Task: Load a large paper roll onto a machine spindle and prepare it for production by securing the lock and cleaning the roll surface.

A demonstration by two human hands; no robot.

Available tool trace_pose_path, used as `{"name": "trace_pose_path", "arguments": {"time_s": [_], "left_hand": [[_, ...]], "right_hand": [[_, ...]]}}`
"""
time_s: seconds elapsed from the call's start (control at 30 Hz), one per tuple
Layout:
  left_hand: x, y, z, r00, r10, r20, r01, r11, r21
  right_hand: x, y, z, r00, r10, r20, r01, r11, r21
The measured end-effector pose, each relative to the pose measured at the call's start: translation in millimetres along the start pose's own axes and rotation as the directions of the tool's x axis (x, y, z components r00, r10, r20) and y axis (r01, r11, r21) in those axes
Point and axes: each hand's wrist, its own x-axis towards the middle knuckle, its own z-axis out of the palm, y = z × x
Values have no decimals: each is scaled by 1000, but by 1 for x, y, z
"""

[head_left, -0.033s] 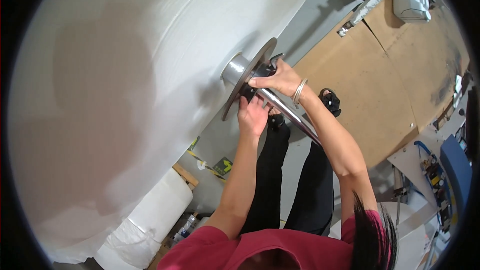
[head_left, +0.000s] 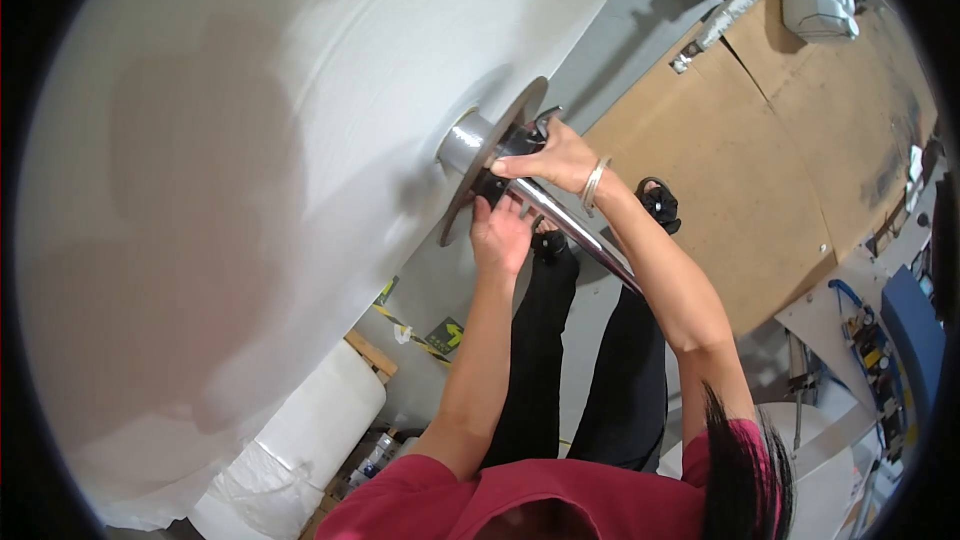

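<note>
A bright metal shaft runs out from the end of a very large white roll. On the shaft sits a core chuck: a silver sleeve reaching into the roll's core, a round metal flange and a black hub with a curved metal lever. From above, my right hand wraps the hub, its thumb stretched across near the shaft. Below it, my left hand holds the hub's underside, palm up; its fingertips are partly hidden behind the shaft.
Brown board sheets cover the floor at right, with a white jug and a metal bar there. Machine parts with blue hoses stand at lower right. A smaller plastic-wrapped white roll lies at lower left. My feet are under the shaft.
The flange and both hands have shifted very slightly left in view, along with the roll's edge. Both hands keep their places on the hub.
</note>
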Motion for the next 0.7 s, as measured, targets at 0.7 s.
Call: {"name": "trace_pose_path", "arguments": {"time_s": [0.7], "left_hand": [[-5,8,29,968,214,-132,-219,976,-20]], "right_hand": [[13,20,10,978,-209,-19,209,962,176]]}}
